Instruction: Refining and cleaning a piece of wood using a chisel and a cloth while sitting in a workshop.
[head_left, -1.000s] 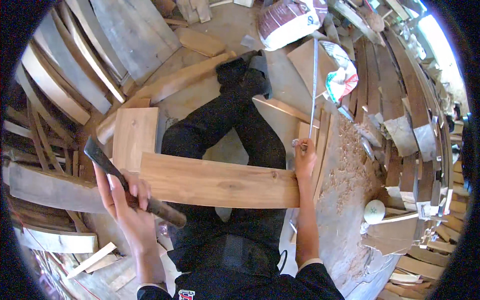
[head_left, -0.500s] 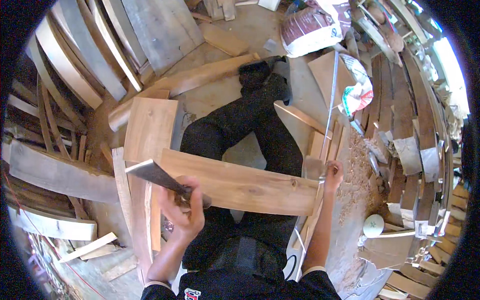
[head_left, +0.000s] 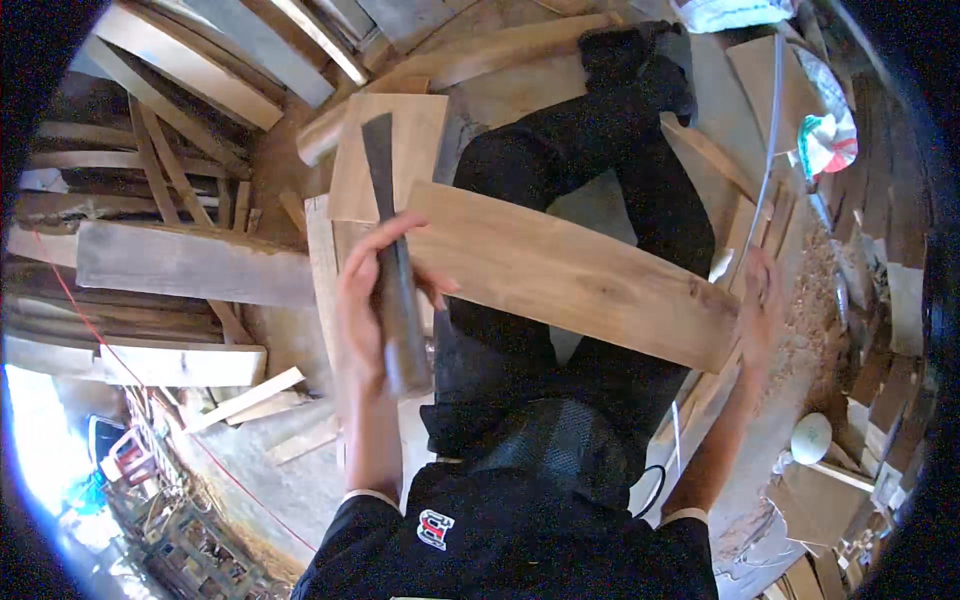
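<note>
My left hand holds a long tool with a dark, flat, chisel-like blade pointing away from me, its fingers loosely curled around the handle. A pale wooden board lies slanted across my dark-trousered legs, its left end under that tool. My right hand is beside the board's right end, smeared by motion; whether it grips anything is unclear. A pale tape-measure strip runs from near that hand toward the far right. A second, shorter board lies beyond the left end of the first.
Stacked planks fill the left. At the right are more timber, wood shavings, cardboard, a round white object and a crumpled plastic bag. A red cord runs along the left.
My view has shifted, bringing more clutter in at the lower left. My left hand has turned the tool from slanting left to pointing away. My right hand has moved along the board's right end.
</note>
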